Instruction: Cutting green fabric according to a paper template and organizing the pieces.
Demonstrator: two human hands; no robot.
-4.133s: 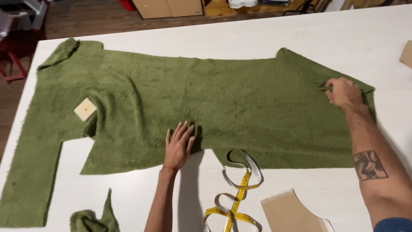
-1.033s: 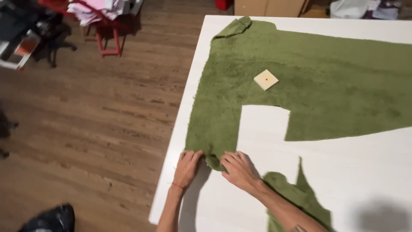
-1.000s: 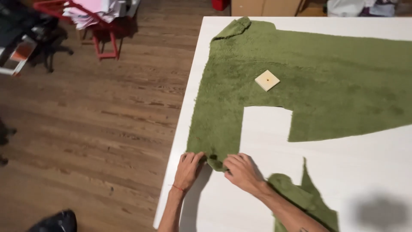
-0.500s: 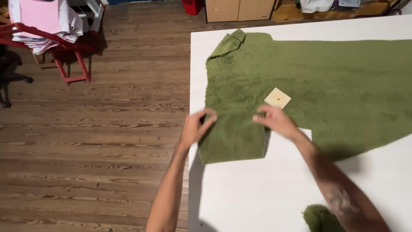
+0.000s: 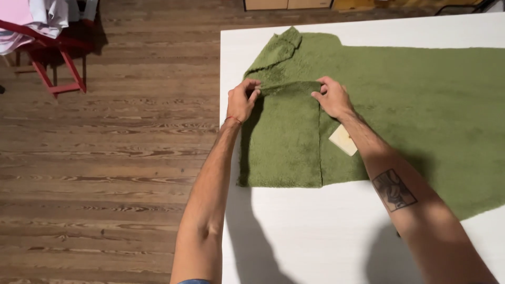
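A large piece of green fleecy fabric [image 5: 410,89] lies spread over the white table [image 5: 310,231]. Its long strip at the left is folded back over itself, making a doubled flap [image 5: 284,137]. My left hand [image 5: 242,100] pinches the flap's far left corner. My right hand [image 5: 331,97] pinches the far right corner of the same flap. A small pale square card [image 5: 343,140] lies on the fabric just under my right forearm, partly hidden by it.
The table's left edge runs down beside my left arm, with brown wooden floor [image 5: 105,158] beyond it. A red-legged stand [image 5: 52,68] with pink and white cloth stands at the far left. Cardboard boxes [image 5: 286,4] sit past the table's far end.
Both hands have carried the strip's end farther up the table, so the fold now reaches close to the fabric's far left corner. The view has also shifted over the table.
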